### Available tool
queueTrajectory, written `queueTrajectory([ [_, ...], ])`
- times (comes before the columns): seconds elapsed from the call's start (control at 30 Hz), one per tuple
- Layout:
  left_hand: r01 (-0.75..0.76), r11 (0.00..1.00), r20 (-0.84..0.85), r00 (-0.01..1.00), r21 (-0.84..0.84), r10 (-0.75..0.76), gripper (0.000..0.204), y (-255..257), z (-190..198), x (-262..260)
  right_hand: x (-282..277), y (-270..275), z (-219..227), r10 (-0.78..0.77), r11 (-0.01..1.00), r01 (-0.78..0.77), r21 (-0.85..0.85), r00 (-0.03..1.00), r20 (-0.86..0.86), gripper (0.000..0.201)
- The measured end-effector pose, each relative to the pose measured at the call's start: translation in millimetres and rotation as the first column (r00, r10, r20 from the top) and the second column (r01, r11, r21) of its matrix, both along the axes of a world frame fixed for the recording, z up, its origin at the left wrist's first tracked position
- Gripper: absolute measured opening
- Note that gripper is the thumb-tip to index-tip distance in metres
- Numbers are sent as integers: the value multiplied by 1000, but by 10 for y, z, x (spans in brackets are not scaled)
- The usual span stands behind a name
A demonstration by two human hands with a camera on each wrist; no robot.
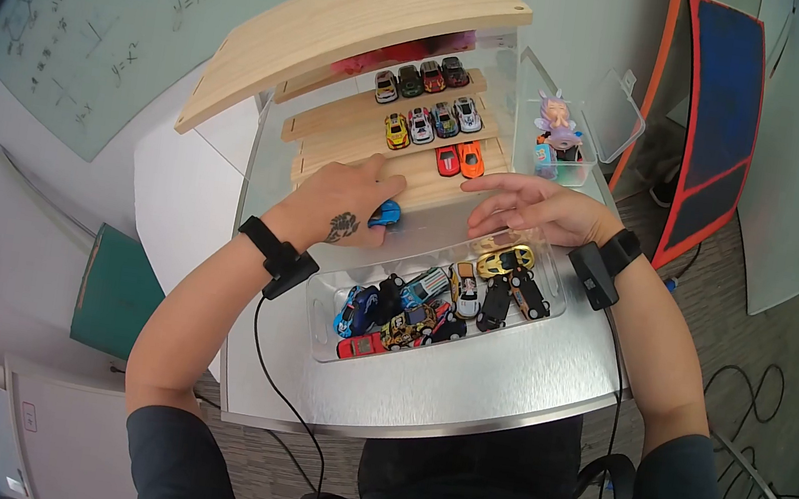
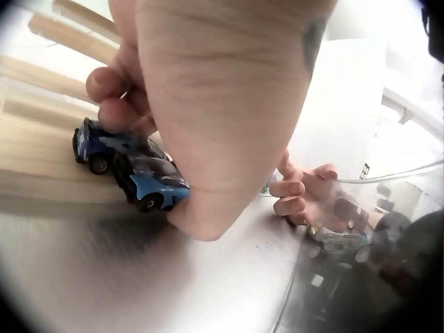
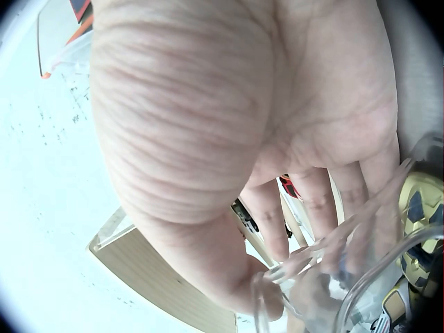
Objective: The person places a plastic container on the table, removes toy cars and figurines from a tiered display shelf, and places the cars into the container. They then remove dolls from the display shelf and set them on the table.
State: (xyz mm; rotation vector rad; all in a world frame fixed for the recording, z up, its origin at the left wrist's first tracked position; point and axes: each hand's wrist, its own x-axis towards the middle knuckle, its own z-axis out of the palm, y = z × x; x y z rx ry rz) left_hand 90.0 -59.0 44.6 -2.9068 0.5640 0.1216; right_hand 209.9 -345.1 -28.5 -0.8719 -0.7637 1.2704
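Note:
My left hand (image 1: 340,203) reaches to the front edge of the lowest shelf, gripping small blue toy cars. In the left wrist view the thumb lies against a light blue toy car (image 2: 154,186), while the fingertips rest on a dark blue toy car (image 2: 100,149) beside it, at the wooden edge. Part of both is covered by the hand. My right hand (image 1: 546,211) holds nothing; its fingers extend over the far rim of a clear plastic bin (image 1: 321,325). Through the bin's wall, the right wrist view shows some of those fingers (image 3: 267,211).
Toy cars line the upper steps of the wooden display rack (image 1: 356,118), with a red car (image 1: 448,160) and an orange car (image 1: 472,161) lower down. Several mixed cars fill the bin, a gold one (image 1: 507,261) among them. A small clear box (image 1: 571,174) with a figurine stands right.

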Motion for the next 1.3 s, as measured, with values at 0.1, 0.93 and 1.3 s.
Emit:
queueTrajectory([
  [0.1, -95, 994, -35, 995, 51, 97, 51, 47, -7, -65, 12, 2, -29, 2, 1000, -2, 7, 1000, 4, 64],
  [0.93, -28, 771, -46, 999, -636, -2, 23, -638, 514, 3, -26, 3, -11, -23, 1000, 25, 18, 995, -94, 54],
  [1.3, 324, 923, 164, 942, -209, -293, 39, -424, 11, 489, 47, 3, -91, -25, 999, 23, -36, 999, -39, 32],
])
